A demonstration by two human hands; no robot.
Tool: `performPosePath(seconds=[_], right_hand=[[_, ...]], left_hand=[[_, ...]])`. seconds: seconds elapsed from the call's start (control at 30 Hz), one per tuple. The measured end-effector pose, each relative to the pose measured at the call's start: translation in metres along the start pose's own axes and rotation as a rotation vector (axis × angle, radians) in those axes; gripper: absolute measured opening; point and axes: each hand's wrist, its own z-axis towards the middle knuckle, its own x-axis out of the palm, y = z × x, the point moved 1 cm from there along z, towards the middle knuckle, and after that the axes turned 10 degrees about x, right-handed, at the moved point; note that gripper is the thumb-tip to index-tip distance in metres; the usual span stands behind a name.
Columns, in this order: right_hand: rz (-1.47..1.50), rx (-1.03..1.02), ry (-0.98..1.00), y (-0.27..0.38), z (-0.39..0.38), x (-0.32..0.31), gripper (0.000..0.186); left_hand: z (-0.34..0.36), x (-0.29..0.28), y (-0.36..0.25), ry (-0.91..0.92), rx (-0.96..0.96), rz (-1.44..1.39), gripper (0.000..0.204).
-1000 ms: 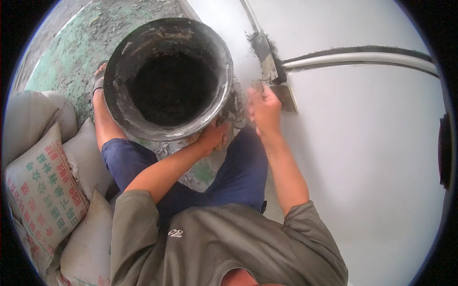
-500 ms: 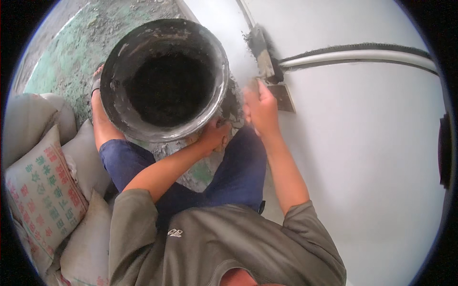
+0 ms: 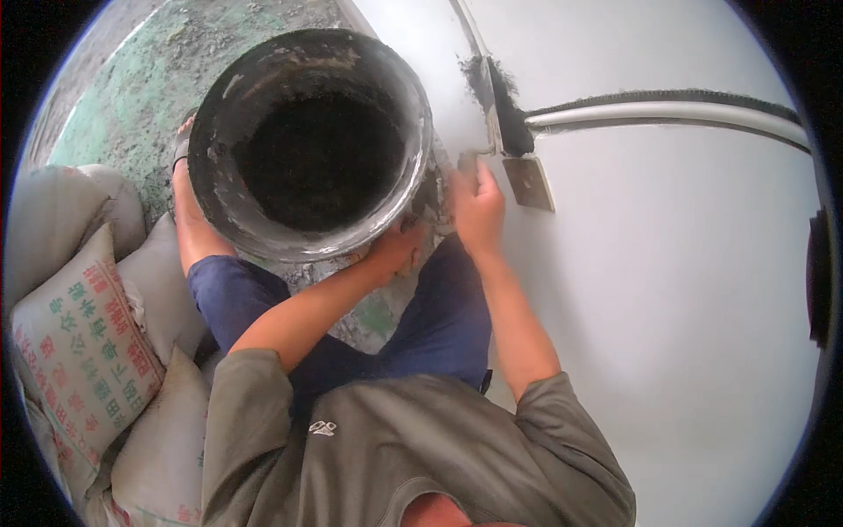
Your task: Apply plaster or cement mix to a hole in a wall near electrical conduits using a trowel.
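Note:
My right hand [image 3: 479,211] is closed round the handle of a trowel [image 3: 496,114], whose blade lies along the white wall at a dark, mortar-smeared groove. Left of it, my left hand [image 3: 395,250] is closed just below the rim of a large black bucket [image 3: 420,176]. A pale end shows by its fingers, but the rim hides most of what it grips. Dark material, too dim to name, fills the bottom of the bucket. Grey mortar [image 3: 430,195] shows between the bucket and my right hand.
A white pipe [image 3: 667,111] runs in a groove across the wall [image 3: 667,263]. A brown rectangular plate [image 3: 529,184] is at the wall beside my right hand. Full sacks [image 3: 83,351] are piled at left. The green floor [image 3: 132,114] is strewn with grey debris.
The right hand and trowel have shifted slightly down and left, and the dark groove by the blade shows more. My left hand keeps its grip by the bucket. The whole view has shifted slightly.

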Motion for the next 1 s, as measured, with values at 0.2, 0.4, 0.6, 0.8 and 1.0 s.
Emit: performPosePath(seconds=[0.2, 0.4, 0.6, 0.8, 1.0], right_hand=[[0.114, 0.099, 0.24, 0.039, 0.002, -0.019, 0.04], [0.343, 0.227, 0.208, 0.054, -0.004, -0.049, 0.048], [0.387, 0.298, 0.224, 0.044, -0.017, -0.069, 0.054], [0.157, 0.359, 0.443, 0.06, -0.014, -0.065, 0.018], [0.293, 0.322, 0.384, 0.065, 0.002, -0.089, 0.027]], left_hand=[[-0.006, 0.002, -0.011, 0.04, -0.004, 0.022, 0.034], [0.0, -0.006, -0.004, 0.063, 0.01, 0.03, 0.04], [0.0, -0.003, -0.001, 0.055, -0.031, -0.007, 0.049], [0.0, 0.003, 0.0, 0.047, -0.039, -0.014, 0.052], [0.003, -0.005, 0.005, 0.034, -0.001, 0.035, 0.037]])
